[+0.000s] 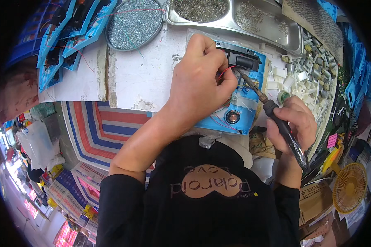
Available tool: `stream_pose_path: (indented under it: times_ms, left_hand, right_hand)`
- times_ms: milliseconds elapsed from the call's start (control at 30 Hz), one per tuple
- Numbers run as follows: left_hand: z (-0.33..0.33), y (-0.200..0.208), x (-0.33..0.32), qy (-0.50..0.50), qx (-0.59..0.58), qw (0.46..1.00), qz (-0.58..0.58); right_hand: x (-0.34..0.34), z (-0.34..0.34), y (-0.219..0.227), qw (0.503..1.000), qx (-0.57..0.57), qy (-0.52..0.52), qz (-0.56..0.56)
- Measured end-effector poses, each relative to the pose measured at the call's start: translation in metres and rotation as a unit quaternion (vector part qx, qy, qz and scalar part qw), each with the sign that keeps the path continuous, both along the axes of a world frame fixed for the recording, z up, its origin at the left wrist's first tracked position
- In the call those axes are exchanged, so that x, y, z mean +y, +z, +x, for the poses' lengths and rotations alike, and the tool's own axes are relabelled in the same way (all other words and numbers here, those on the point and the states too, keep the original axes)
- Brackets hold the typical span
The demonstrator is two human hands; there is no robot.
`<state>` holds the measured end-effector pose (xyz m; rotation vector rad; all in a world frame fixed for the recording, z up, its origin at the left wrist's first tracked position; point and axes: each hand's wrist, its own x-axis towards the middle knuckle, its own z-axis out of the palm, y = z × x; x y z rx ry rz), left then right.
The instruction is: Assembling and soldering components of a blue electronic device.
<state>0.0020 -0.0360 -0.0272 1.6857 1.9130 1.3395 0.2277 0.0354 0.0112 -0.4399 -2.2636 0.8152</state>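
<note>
My right hand (294, 123) is wrapped round the dark handle of a soldering iron (273, 108). The iron's tip points up and left, at a black part (245, 61) inside a blue plastic housing (246, 117). Close to that tip, my left hand (202, 74) is closed in a pinch on a thin red wire (226, 72). The housing lies on the white bench, partly hidden under my left hand. A round black part (232, 117) with a copper-coloured middle sits in its near end, with thin wires beside it.
Behind my left hand stand a round grey tray (107, 35) of small screws and a metal tray (231, 24) with small metal parts. White plastic pieces and small motors (313, 70) pile up at right. Blue housings (72, 29) with wires lie far left. A yellow fan (350, 187) stands lower right.
</note>
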Motion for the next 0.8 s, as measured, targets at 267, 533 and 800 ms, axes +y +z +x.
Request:
stream_pose_path:
  times_ms: [267, 533, 800]
  left_hand:
    - [0.0000, 0.0009, 0.0001, 0.001, 0.004, 1.000, -0.002]
    - [0.0014, 0.0037, -0.0006, 0.005, -0.004, 1.000, -0.014]
    - [0.0011, 0.0040, -0.0012, 0.001, -0.011, 1.000, -0.016]
  right_hand:
    - [-0.0039, 0.0037, 0.0014, 1.000, 0.010, -0.020, -0.003]
    - [-0.0041, 0.0044, 0.0024, 1.000, 0.004, -0.019, -0.005]
    - [-0.0034, 0.0056, 0.0028, 1.000, 0.009, -0.017, -0.004]
